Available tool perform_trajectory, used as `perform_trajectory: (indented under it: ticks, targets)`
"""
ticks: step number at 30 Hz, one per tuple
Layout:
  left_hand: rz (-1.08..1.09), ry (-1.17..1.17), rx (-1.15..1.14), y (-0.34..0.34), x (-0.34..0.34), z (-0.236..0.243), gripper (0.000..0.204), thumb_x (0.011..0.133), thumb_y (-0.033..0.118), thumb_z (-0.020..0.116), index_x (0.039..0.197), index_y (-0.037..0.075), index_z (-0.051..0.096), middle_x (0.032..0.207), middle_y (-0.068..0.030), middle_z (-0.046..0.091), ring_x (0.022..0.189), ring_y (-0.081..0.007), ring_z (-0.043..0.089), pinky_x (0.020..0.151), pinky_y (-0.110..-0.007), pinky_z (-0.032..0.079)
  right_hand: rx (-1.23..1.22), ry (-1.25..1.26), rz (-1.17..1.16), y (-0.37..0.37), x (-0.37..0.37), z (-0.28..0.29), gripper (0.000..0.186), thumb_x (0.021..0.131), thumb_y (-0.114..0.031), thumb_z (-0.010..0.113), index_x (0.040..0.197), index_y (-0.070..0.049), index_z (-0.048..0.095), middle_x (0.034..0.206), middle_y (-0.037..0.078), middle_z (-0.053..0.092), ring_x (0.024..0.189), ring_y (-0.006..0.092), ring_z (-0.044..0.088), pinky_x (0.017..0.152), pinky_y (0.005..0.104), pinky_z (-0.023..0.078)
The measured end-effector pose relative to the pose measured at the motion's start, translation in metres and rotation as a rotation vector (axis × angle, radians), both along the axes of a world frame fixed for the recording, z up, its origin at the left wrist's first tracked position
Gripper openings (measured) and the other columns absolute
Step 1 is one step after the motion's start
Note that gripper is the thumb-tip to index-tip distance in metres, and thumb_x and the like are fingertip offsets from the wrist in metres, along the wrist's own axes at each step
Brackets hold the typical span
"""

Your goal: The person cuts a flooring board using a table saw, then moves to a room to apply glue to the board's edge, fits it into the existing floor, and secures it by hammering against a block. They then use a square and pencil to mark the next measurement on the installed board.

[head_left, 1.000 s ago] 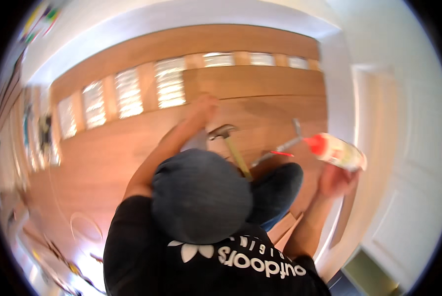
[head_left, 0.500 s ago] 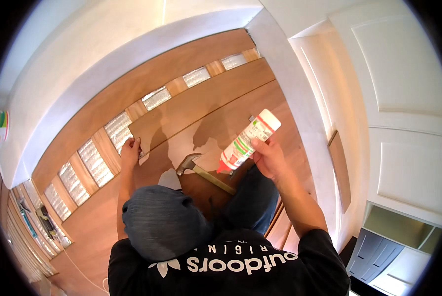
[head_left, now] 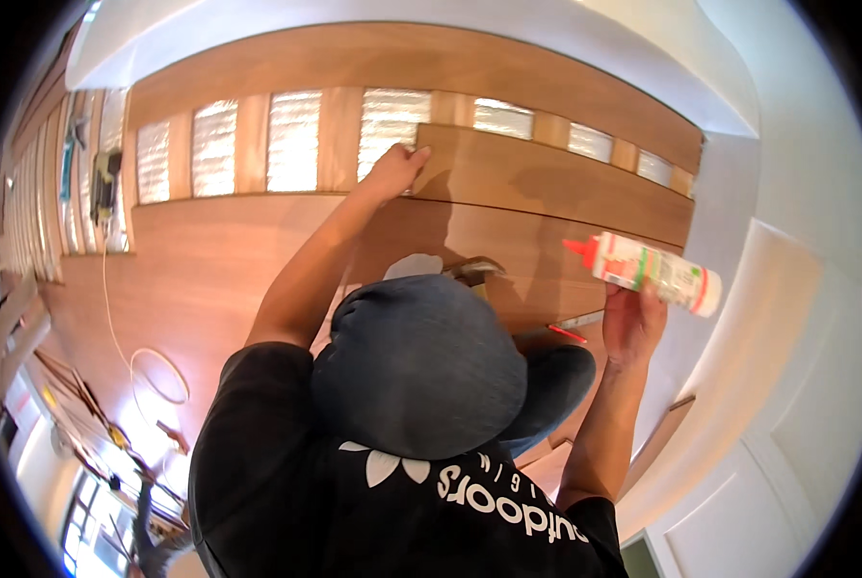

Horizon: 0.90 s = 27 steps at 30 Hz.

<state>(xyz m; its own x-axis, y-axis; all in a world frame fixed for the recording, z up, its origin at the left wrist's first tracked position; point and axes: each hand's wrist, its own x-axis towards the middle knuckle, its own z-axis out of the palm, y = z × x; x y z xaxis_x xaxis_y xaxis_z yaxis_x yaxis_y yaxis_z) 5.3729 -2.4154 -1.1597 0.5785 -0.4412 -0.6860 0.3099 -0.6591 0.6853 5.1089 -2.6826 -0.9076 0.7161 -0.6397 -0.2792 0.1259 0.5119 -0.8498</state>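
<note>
My right hand point(head_left: 633, 323) is wrapped around a white glue bottle point(head_left: 654, 273) with red and green markings. The bottle lies almost level in the air, its red nozzle pointing left. At the left end of a brown floorboard point(head_left: 556, 169), my left hand point(head_left: 399, 171) pinches the board's corner between thumb and fingers. That board lies beside the laid boards, over wooden battens point(head_left: 339, 140) with silvery foil point(head_left: 293, 143) between them. A hammer point(head_left: 476, 270) rests on the floor, mostly hidden behind my cap. Near my knee are a red pen-like stick point(head_left: 567, 333) and a metal ruler point(head_left: 582, 319).
A white wall with a ledge borders the floor at the far side and right. An offcut board point(head_left: 657, 443) leans at the right. On the left lie a green-black tool point(head_left: 105, 183), a teal-handled tool point(head_left: 67, 164) and a looped pale cable point(head_left: 182, 380).
The view has turned, so the boards now run more level across it. The bottle has tipped from slanting to nearly level, nozzle leftward. My left hand stays at the board's end.
</note>
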Motion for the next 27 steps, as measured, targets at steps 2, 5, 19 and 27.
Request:
perform_trajectory:
  ticks: [2, 5, 19, 27]
  targets:
    - [0.156, 0.017, -0.077, -0.006, -0.003, 0.007, 0.049, 0.102, 0.045, 0.058, 0.102, -0.004, 0.061, 0.082, -0.0138, 0.069, 0.060, -0.0213, 0.060, 0.061, -0.040, 0.051, 0.035, 0.153, 0.066, 0.001, 0.003, -0.015, 0.049, 0.093, -0.009, 0.074, 0.137, -0.004, 0.053, 0.134, 0.012, 0.063, 0.124, 0.0255, 0.062, 0.110, 0.0439, 0.048]
    - [0.098, 0.066, -0.154, -0.003, 0.000, 0.028, 0.054, 0.104, 0.041, 0.056, 0.131, -0.005, 0.051, 0.091, -0.0162, 0.069, 0.069, -0.0218, 0.063, 0.063, -0.039, 0.053, 0.051, 0.242, 0.163, 0.016, 0.028, -0.012, 0.052, 0.092, -0.003, 0.073, 0.139, -0.003, 0.052, 0.134, 0.012, 0.063, 0.121, 0.0246, 0.063, 0.107, 0.0417, 0.049]
    - [0.527, 0.759, -0.510, 0.039, 0.024, 0.031, 0.022, 0.107, 0.029, 0.050, 0.111, 0.014, 0.066, 0.072, 0.0054, 0.052, 0.054, -0.0034, 0.038, 0.044, -0.020, 0.028, -0.238, 0.323, 0.246, 0.043, 0.079, -0.065, 0.057, 0.090, -0.002, 0.073, 0.142, -0.001, 0.051, 0.138, 0.011, 0.061, 0.128, 0.0242, 0.060, 0.111, 0.0402, 0.048]
    - [0.785, 0.839, -0.475, 0.029, 0.028, 0.014, 0.029, 0.106, 0.032, 0.039, 0.086, 0.016, 0.050, 0.066, 0.0040, 0.043, 0.050, -0.0062, 0.029, 0.041, -0.021, 0.023, -0.281, 0.174, 0.278, 0.105, 0.178, -0.073, 0.044, 0.091, -0.001, 0.074, 0.131, 0.001, 0.056, 0.123, 0.009, 0.068, 0.112, 0.0179, 0.066, 0.101, 0.0345, 0.052]
